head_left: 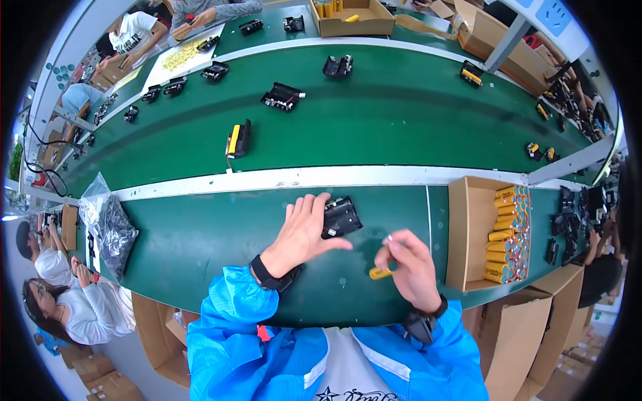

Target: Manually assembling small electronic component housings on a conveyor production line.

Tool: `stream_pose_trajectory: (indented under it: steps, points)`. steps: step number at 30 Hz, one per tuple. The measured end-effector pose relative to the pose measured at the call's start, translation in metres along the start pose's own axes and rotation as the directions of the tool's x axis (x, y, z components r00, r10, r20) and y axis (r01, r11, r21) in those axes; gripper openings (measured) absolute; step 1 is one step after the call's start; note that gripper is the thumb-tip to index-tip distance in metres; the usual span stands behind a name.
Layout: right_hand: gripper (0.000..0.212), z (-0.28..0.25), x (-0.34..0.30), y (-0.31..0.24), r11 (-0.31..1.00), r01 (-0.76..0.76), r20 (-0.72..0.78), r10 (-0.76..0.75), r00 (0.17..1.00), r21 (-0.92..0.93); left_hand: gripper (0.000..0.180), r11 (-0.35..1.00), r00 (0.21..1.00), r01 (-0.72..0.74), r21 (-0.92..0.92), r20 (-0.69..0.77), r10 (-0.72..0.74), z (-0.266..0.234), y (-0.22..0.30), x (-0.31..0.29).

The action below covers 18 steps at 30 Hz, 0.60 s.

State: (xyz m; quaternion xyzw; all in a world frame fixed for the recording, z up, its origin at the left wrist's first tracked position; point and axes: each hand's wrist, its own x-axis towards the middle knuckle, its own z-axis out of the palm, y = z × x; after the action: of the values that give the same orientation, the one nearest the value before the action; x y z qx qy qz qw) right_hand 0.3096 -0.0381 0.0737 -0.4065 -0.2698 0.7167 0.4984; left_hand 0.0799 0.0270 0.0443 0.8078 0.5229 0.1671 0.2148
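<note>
A black plastic housing (342, 218) lies on the green bench in front of me. My left hand (302, 230) rests against its left side, fingers stretched out and thumb extended along its near edge. To the right of the housing, my right hand (413, 269) is raised with its fingers curled. A yellow battery cell (380, 273) sticks out from under those curled fingers. Thumb and forefinger come together at a small pale spot, too blurred to name. The rest of the cell is hidden by the hand.
At right stands an open cardboard box (461, 230) with several yellow cells (509, 220). A plastic bag of dark parts (110, 227) sits at left. Beyond the white rail (287, 178), black housings (283, 97) lie on a green belt (388, 127). Co-workers sit at left.
</note>
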Motion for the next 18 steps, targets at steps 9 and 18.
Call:
stream_pose_trajectory:
  steps: [9,18]
  points:
    - [0.012,0.012,0.038,0.038,0.990,0.044,0.021,-0.042,0.999,-0.134,0.069,0.994,0.998,0.056,-0.089,0.033,-0.053,0.026,-0.007,-0.003]
    - [0.008,0.031,0.068,0.074,0.379,0.329,0.117,-0.485,0.867,-0.865,0.065,0.975,0.986,-0.094,-0.201,0.115,0.119,0.025,-0.029,-0.020]
